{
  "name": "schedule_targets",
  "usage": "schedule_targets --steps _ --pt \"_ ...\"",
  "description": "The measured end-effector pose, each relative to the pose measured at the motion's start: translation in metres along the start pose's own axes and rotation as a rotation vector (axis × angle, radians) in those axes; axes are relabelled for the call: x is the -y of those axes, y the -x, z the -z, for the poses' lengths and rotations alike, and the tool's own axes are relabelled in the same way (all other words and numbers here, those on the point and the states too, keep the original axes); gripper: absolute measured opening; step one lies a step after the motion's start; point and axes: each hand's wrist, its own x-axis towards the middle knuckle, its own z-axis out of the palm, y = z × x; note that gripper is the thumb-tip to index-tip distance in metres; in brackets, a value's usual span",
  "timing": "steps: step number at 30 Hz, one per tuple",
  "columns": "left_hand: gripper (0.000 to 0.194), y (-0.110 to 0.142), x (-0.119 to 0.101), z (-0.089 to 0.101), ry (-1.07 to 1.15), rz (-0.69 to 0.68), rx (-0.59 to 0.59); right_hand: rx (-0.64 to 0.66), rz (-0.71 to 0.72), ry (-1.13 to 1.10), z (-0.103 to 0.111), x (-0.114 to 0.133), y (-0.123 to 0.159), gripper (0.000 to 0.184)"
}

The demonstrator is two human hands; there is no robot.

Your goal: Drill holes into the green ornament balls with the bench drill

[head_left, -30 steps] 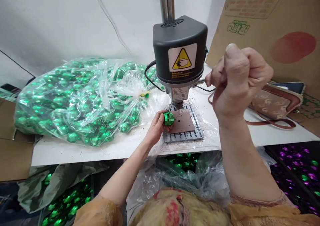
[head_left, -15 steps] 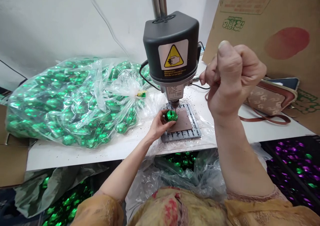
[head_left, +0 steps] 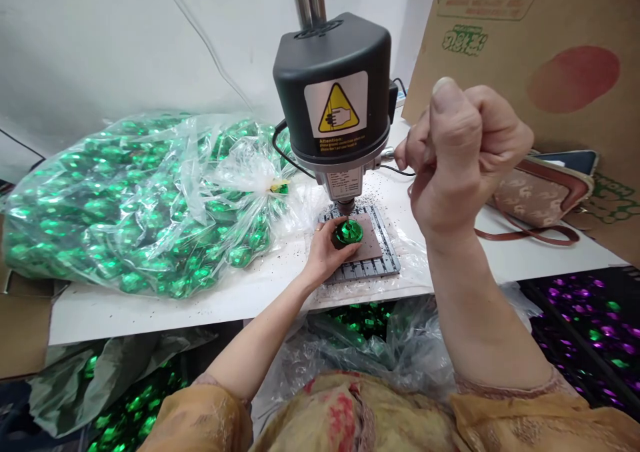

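Observation:
My left hand (head_left: 327, 249) has thumb and fingers closed round a shiny green faceted ball (head_left: 349, 232). The ball rests over a brownish board (head_left: 370, 244) on the slotted metal base (head_left: 385, 259) of a small drill press (head_left: 333, 85). Right above the ball is the drill chuck (head_left: 345, 207); whether the bit touches the ball I cannot tell. My right hand (head_left: 457, 152) is a fist at the right of the drill head, closed on the end of its feed lever (head_left: 387, 153). Most of that lever is hidden by the fingers.
A big clear bag of green balls (head_left: 135, 205) lies on the white table (head_left: 175, 312) at left. At right are a patterned purse (head_left: 545, 189) and a cardboard box (head_left: 500, 59). Purple and green balls (head_left: 590, 319) sit below the edge. Dark shavings litter the tabletop.
The ball has turned in my left hand, so a different face points up, and it sits slightly further right. My right hand stays on the lever. The view has shifted a little.

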Motion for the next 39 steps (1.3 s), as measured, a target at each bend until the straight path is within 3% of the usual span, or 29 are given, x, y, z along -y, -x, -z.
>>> schedule_targets --steps 8,13,22,39 --pt "0.057 0.001 0.003 -0.001 0.021 0.0 -0.001 -0.025 0.005 0.028 0.006 -0.002 0.017 0.057" --pt "0.058 0.002 0.003 -0.001 0.025 0.006 -0.002 0.011 0.086 -0.124 0.009 -0.01 0.02 0.055" --pt "0.057 0.002 0.004 -0.001 0.027 0.004 -0.008 -0.014 0.122 -0.039 0.015 -0.014 0.031 0.055" --pt "0.059 0.002 0.003 0.0 0.039 0.029 0.004 0.045 0.246 -0.101 0.026 -0.027 0.044 0.051"
